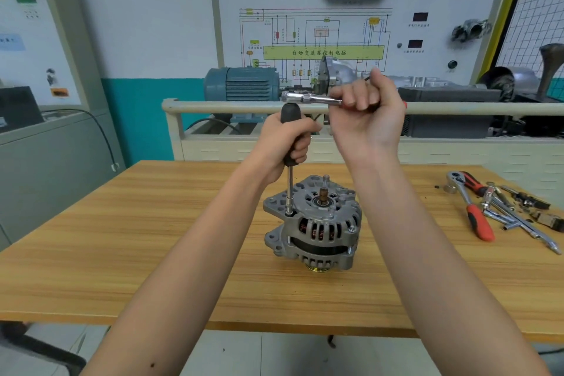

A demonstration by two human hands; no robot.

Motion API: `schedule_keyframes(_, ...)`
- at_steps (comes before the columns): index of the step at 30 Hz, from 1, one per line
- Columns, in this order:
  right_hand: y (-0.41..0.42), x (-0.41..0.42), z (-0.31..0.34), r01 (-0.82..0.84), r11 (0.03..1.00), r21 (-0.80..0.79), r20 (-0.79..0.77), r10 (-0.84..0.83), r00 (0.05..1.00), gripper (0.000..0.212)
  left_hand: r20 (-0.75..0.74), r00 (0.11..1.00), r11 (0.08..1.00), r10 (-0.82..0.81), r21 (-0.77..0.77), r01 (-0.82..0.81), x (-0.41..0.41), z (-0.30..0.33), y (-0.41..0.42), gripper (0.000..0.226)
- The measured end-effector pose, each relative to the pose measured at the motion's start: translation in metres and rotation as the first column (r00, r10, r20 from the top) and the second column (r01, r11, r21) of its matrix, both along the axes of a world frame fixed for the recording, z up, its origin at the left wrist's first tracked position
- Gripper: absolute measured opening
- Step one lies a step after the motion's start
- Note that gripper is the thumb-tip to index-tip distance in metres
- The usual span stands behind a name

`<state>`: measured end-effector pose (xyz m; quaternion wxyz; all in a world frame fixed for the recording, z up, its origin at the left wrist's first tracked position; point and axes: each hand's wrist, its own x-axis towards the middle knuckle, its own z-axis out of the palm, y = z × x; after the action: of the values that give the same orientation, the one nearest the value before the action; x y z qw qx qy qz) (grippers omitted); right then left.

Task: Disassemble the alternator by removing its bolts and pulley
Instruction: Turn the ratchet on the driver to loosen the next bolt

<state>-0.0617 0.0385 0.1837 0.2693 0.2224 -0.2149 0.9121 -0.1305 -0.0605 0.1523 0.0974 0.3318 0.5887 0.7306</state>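
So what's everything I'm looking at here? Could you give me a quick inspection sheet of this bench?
Surface: wooden table, light grain.
Job's things: alternator stands pulley end down; black-handled socket driver set upright on a bolt at its left edge; chrome ratchet fitted on the driver's top.
Clutter: red-handled ratchet, extension bars and small parts at the table's right.
Grippers: left hand grips the driver handle; right hand grips the ratchet handle.
Cables: black cable hanging over the grey cabinet at left.
Surroundings: wiring-diagram board, blue motor, gearbox behind.
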Motion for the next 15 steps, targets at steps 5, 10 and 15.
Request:
schedule_keyframes(5,0.008,-0.008,0.002,-0.099,0.984,-0.148,0.061,0.109,0.992,0.055,0.043,0.992,0.989,-0.117,-0.091,0.121,-0.001,0.004,-0.003,0.045)
schedule_keyframes(10,-0.012,-0.003,-0.01,0.181,0.975,0.131,-0.085,-0.171,0.982,0.055,0.05,0.99,0.99,0.135,-0.05,-0.132,0.003,0.003,0.005,0.045)
schedule_keyframes(15,-0.042,0.002,-0.027,0.756,0.532,0.381,-0.446,-0.61,0.655,0.03,0.018,0.915,0.915,0.402,0.033,-0.402,0.012,0.001,0.018,0.029)
